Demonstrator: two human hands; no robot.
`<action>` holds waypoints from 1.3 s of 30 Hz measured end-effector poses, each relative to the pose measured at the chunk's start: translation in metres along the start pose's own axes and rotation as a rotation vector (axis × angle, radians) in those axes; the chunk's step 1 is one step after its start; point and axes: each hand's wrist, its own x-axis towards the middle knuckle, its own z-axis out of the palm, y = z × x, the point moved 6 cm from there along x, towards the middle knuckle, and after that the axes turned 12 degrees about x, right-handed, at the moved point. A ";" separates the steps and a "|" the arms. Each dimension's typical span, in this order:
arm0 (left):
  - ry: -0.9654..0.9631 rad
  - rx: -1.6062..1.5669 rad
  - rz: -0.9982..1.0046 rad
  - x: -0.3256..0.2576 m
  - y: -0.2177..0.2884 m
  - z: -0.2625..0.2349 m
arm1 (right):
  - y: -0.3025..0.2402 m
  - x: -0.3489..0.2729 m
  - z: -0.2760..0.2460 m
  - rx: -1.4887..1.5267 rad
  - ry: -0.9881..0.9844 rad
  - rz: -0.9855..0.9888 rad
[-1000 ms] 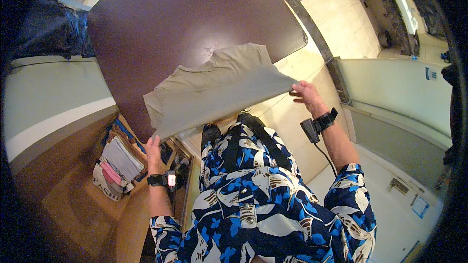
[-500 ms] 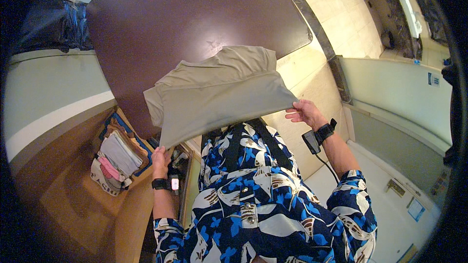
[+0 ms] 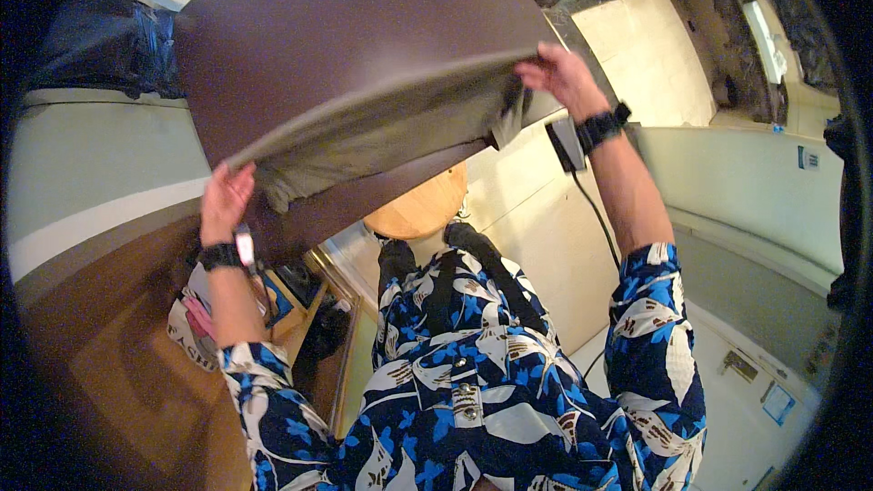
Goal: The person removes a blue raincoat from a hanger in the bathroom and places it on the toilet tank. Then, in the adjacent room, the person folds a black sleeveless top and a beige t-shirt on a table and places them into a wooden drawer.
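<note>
An olive-grey shirt [image 3: 382, 127] hangs stretched between my two hands above the dark brown tabletop. At the shirt's left end, my left hand [image 3: 226, 204] pinches one corner of the upper edge. My right hand [image 3: 562, 80] grips the opposite corner, farther forward and over the table's right side. The upper edge bows in a curve from hand to hand, and loose folds drop toward me. Motion blurs part of the cloth. Both wrists wear black bands.
The brown table [image 3: 355, 9] reaches away from me. A round wooden stool [image 3: 423, 205] stands under its near edge. Left of me lies a pile of folded clothes [image 3: 193, 318], partly behind my left forearm. A pale partition [image 3: 746, 164] rises on the right.
Both hands have moved forward and farther apart, my left also leftward, lifting the shirt's held edge out over the table. The shirt's loose part now hangs toward me, and the stool has come into view.
</note>
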 end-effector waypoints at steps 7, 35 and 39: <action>-0.055 0.149 0.390 0.011 0.178 0.021 | -0.114 0.041 0.110 0.041 -0.192 -0.252; 0.169 0.494 -0.058 -0.046 0.001 0.000 | 0.029 0.001 -0.004 -0.014 0.141 0.071; 0.158 0.595 -0.220 -0.061 -0.026 -0.021 | 0.046 -0.029 -0.032 -0.179 0.215 0.084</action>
